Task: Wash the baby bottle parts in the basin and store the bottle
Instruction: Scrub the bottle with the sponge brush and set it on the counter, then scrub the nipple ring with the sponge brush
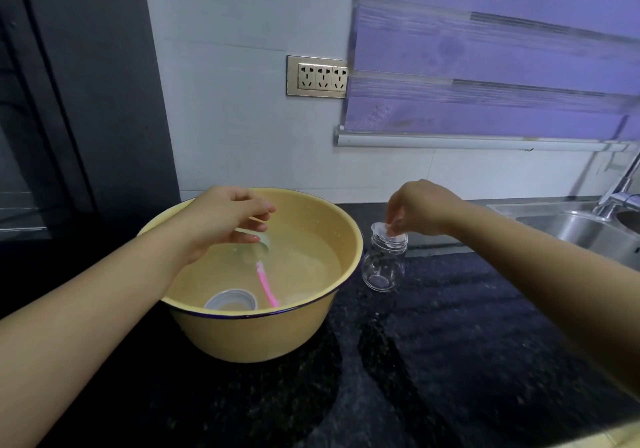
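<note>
The yellow basin (259, 336) stands on the dark worktop (450, 343), holding water, a pink brush (266, 288) and a white screw ring (230, 300). Above the water, the left hand (225, 219) has its grip curled round a clear piece (251, 236). Just beside the basin the glass bottle (382, 267) stands upright. The right hand (419, 212) pinches a clear teat (381, 232) at the bottle's mouth.

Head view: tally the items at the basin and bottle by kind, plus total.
Yellow basin: 1
Glass bottle: 1
Ring cap, in the water: 1
Pink stick tool, in the water: 1
Clear soft pieces: 2 (first piece held by left hand; second piece pinched by right hand at the bottle mouth)
Total: 6
</note>
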Tool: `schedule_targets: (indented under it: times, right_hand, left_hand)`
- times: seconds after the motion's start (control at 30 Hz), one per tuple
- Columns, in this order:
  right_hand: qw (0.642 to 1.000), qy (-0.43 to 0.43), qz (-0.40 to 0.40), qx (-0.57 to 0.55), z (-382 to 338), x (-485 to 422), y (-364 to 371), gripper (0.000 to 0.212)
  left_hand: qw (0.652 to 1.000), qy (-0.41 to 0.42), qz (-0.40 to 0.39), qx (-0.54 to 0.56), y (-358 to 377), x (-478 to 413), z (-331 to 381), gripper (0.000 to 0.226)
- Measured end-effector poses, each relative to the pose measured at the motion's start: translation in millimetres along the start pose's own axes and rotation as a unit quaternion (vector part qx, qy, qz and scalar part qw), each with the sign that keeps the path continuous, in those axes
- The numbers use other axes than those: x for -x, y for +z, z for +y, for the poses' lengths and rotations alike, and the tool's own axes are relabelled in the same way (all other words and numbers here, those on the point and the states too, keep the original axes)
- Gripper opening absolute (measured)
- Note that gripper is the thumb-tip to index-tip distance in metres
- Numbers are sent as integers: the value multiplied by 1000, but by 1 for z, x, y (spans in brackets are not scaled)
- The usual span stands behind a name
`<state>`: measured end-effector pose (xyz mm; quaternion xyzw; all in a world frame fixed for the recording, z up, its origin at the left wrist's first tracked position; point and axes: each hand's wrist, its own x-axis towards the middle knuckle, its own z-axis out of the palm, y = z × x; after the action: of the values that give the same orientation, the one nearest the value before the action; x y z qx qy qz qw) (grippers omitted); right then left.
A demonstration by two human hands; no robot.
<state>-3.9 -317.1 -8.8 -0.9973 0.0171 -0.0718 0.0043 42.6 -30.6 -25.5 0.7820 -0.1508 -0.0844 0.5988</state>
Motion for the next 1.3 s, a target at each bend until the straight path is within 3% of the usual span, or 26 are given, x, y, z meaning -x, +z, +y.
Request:
schedule_targets:
  times: [0.13,0.27,0.37,0.47,0.6,0.77,0.93,1.03,1.17,1.3]
  right_hand:
    - [999,-15,7,31,-1,2,1,18]
    - [988,-86,18,127,0,9,4,22]
    - [988,-63,-52,130,3,7,4,19]
    - [982,-26,-140,122,0,4,13,32]
    - [992,-8,-123,15,-1,5,14,36]
    - [995,5,6,-101,4,3,7,23]
    - [971,-28,58,-230,-19,3,-4,16]
    - [954,-63,46,-289,-39,2,-7,17]
    - [944,-104,24,-313,-68,3,-7,16]
    - [949,-157,-25,-272,-99,6,-2,16]
  left_hand:
    - [1000,-4,3,10,0,1,1,12]
    - [1000,-8,4,24,0,2,2,12]
    - [999,-10,9,33,1,1,3,12]
    - [999,-14,12,38,1,2,3,12]
    - [998,-26,17,48,0,1,2,11]
    - [998,-33,11,50,0,-2,2,10]
    - [998,-44,5,53,0,-1,3,9]
    - [998,-60,-10,35,1,-2,4,8]
    - [993,-64,-39,-86,-2,-1,5,10]
    - [941,-27,-102,-322,-10,-1,0,12]
